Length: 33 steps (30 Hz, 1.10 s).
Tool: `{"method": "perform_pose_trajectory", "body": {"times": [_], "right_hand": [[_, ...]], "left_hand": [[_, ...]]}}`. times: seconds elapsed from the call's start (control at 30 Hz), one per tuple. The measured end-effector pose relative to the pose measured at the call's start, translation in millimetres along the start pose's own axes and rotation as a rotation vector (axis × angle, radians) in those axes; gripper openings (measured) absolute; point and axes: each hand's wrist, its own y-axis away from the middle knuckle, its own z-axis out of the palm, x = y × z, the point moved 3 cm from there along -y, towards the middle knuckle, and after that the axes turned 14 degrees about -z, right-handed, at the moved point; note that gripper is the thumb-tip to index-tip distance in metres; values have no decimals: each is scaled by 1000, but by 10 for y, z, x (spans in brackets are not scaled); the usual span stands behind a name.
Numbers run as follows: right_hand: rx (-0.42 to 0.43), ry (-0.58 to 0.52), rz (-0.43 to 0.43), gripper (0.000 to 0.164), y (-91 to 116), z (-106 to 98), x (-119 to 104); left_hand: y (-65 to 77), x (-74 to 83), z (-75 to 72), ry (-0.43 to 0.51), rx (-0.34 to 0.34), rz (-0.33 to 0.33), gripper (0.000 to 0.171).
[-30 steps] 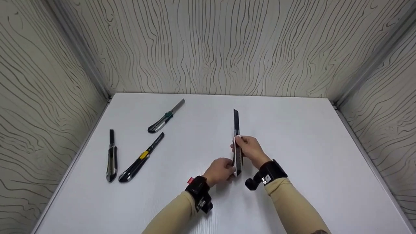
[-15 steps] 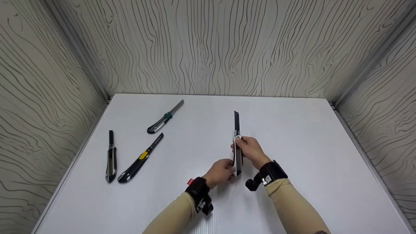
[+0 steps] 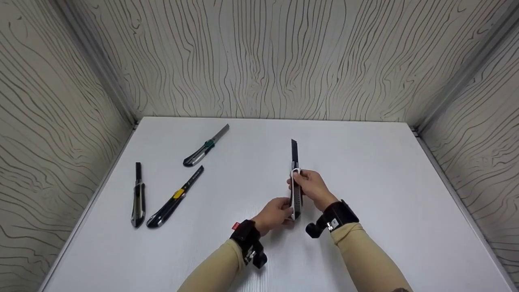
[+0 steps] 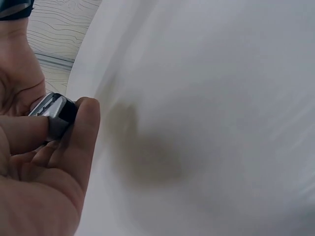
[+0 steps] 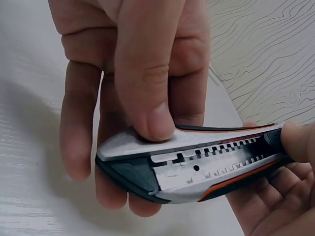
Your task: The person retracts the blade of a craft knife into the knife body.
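Both hands hold a utility knife point(image 3: 297, 198) above the table, its dark blade point(image 3: 294, 150) extended and pointing away from me. My left hand point(image 3: 273, 215) pinches the rear end of the handle; in the right wrist view its thumb point(image 5: 160, 123) presses the silver body. Higher up the handle, my right hand point(image 3: 314, 186) grips with the thumb point(image 5: 295, 140) on the black slider point(image 5: 273, 140). The handle point(image 5: 182, 172) is silver and black with orange edging, and a toothed slot shows inside. From the left wrist only the handle's butt point(image 4: 59, 115) is seen.
Three more utility knives lie on the left of the white table point(image 3: 365, 162): one with a green slider point(image 3: 209, 144), one with a yellow slider point(image 3: 178, 194), and a dark one point(image 3: 138, 205). Wood-patterned walls point(image 3: 259, 61) enclose the table's back and sides.
The blade tip sits slightly lower in the head view than a second ago. Both hands keep the same hold, and the three lying knives stay put.
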Motion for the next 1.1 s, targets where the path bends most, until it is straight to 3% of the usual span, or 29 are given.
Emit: {"method": "perform_pose_trajectory", "body": {"times": [0.53,1.1], "right_hand": [[-7,-1,-11,31,4,-14,-2],[-41,-17,-39,32,36,16,-10]], "left_hand": [[-13,23,18,-72,68,57,24],[-21,7,27,-117,123,57,21]]}}
